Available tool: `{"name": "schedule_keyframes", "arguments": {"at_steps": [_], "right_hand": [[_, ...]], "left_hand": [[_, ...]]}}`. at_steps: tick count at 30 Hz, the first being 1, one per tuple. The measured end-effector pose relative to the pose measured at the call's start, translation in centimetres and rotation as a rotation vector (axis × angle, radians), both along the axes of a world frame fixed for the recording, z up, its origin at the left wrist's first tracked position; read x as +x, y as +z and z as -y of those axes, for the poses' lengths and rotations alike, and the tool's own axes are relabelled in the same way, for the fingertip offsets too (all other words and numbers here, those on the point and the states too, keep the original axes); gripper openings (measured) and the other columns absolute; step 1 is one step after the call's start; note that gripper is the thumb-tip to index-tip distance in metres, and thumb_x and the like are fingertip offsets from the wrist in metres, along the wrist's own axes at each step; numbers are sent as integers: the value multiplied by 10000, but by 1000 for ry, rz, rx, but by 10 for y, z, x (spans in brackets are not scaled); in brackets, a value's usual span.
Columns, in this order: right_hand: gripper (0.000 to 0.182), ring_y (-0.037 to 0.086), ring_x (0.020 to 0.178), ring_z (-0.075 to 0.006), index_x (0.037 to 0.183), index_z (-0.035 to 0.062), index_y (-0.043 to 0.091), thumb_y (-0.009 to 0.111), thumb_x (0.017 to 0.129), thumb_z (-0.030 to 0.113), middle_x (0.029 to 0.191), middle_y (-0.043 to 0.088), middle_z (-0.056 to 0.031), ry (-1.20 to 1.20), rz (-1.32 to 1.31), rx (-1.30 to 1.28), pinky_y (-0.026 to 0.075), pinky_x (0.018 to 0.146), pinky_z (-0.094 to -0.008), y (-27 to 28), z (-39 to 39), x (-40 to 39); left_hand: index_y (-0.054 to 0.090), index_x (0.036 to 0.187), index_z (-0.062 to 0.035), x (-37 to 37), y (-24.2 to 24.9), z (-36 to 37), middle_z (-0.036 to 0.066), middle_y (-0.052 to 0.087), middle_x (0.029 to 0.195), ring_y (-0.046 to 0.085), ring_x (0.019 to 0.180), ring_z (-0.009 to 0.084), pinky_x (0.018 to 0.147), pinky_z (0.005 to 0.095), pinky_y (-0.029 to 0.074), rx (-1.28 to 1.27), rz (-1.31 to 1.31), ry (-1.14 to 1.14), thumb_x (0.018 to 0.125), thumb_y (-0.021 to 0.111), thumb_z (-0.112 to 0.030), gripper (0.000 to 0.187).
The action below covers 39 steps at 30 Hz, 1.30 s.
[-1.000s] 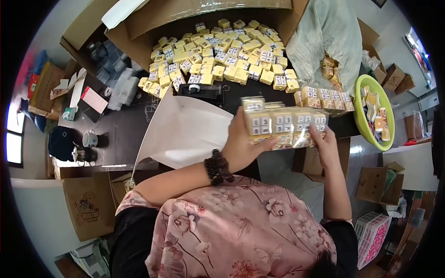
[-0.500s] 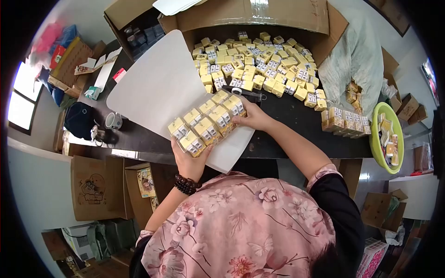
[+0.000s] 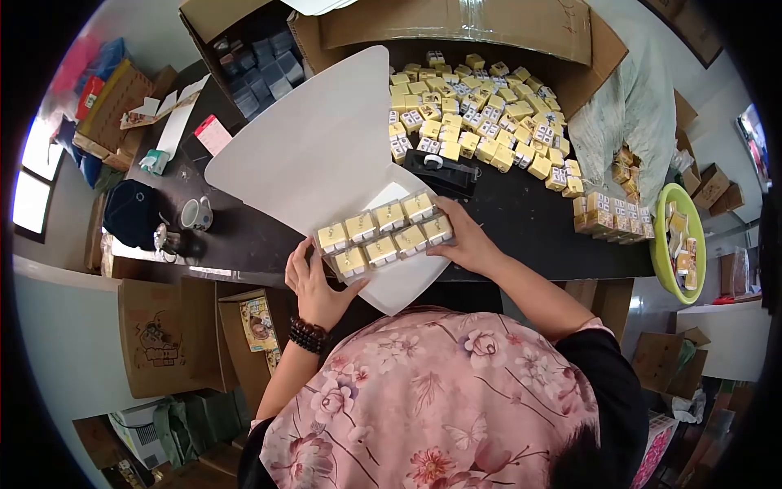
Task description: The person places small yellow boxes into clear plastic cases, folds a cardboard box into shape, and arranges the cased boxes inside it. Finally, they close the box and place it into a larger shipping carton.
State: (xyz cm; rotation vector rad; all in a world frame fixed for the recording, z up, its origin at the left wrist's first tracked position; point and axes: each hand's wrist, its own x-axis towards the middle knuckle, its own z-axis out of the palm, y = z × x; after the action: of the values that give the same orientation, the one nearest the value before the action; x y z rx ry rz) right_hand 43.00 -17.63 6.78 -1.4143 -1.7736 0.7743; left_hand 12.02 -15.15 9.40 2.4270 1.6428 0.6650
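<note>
A pack of several small yellow boxes (image 3: 383,232), set in two rows in clear plastic, lies over the white sheet (image 3: 301,147) near the table's front edge. My right hand (image 3: 466,238) grips the pack's right end, thumb below and fingers at the far side. At the left end, my left hand (image 3: 316,287) has its thumb and fingers spread around the corner, close to the plastic; whether it touches is hard to tell. A dark bead bracelet circles the left wrist. Just beyond the pack lies a black tape dispenser-like tool (image 3: 440,167).
Many loose yellow boxes (image 3: 489,114) are heaped by a cardboard carton (image 3: 456,37). Stacked packs (image 3: 611,218) and a green basket (image 3: 661,236) stand right. A mug (image 3: 196,213) and dark cap (image 3: 130,213) sit left; a carton of dark packages (image 3: 265,73) stands behind.
The pack has turned from tilted toward me to lying flatter, yellow tops up, and has moved slightly right and down. My left hand has loosened and spread its fingers.
</note>
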Motion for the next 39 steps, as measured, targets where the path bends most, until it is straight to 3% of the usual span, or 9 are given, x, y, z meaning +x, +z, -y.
{"name": "schedule_keyframes", "arguments": {"at_steps": [4,9,14,18,19,25,30,32,39], "right_hand": [[1047,233,1443,-383,1503,36,236,857,697,283,1534,252,-217,117,121,169,260,1173,-414,21,-12,12],[1025,317,1392,-390,1465,-5,314,862,670,341,1468,355,-238,434,393,172,286,1157,-410,56,-61,4],[1128,361,1351,-400,1483,11,290,850,623,479,1420,396,-233,675,598,-57,317,1124,-422,70,-82,-6],[1187,394,1306,-403,1515,56,241,827,602,539,1417,398,-217,605,748,209,255,1136,-537,61,-71,-3],[1165,415,1277,-394,1521,77,235,840,605,466,1405,407,-200,608,722,225,233,1133,-579,55,-74,-4],[1049,447,1215,-377,1490,73,321,811,591,298,1364,453,-176,659,616,122,226,1144,-561,62,-78,0],[1080,455,1193,-371,1479,71,348,838,546,310,1345,467,-173,744,555,133,242,1143,-539,67,-76,16],[1095,453,1197,-370,1480,75,347,846,534,312,1343,468,-171,785,537,113,244,1144,-532,69,-77,18],[1053,449,1188,-363,1479,115,366,834,557,313,1311,479,-166,754,563,163,299,1111,-486,59,-65,15]], "left_hand": [[322,1449,12,-1,20,6,208,360,1428,362,1311,377,1090,478,295,23,93,-103,591,912,-362,1106],[332,1419,48,15,32,-22,224,413,1395,393,1300,383,1078,467,338,-10,-91,-296,584,893,-417,1108],[399,1338,32,26,45,-39,188,460,1287,455,1209,361,1044,432,350,-116,-219,-300,536,903,-414,1047],[372,1385,30,31,35,-51,185,481,1255,473,1181,359,1029,483,346,-81,-228,-376,574,869,-430,1056],[372,1385,30,34,36,-54,185,481,1255,473,1181,359,1029,483,346,-87,-228,-378,574,869,-430,1056],[337,1453,9,42,31,-54,170,511,1177,505,1090,348,935,473,399,-156,-368,-400,656,781,-426,1010],[361,1440,25,50,25,-30,159,515,1146,515,1013,317,839,444,402,-91,-284,-411,662,761,-501,1021],[342,1454,-5,53,25,-21,168,511,1225,501,1088,328,891,459,407,-165,-309,-390,638,804,-451,1039],[313,1467,17,56,15,-9,173,489,1281,489,1120,333,920,477,381,-114,-234,-336,615,800,-589,1154]]}}
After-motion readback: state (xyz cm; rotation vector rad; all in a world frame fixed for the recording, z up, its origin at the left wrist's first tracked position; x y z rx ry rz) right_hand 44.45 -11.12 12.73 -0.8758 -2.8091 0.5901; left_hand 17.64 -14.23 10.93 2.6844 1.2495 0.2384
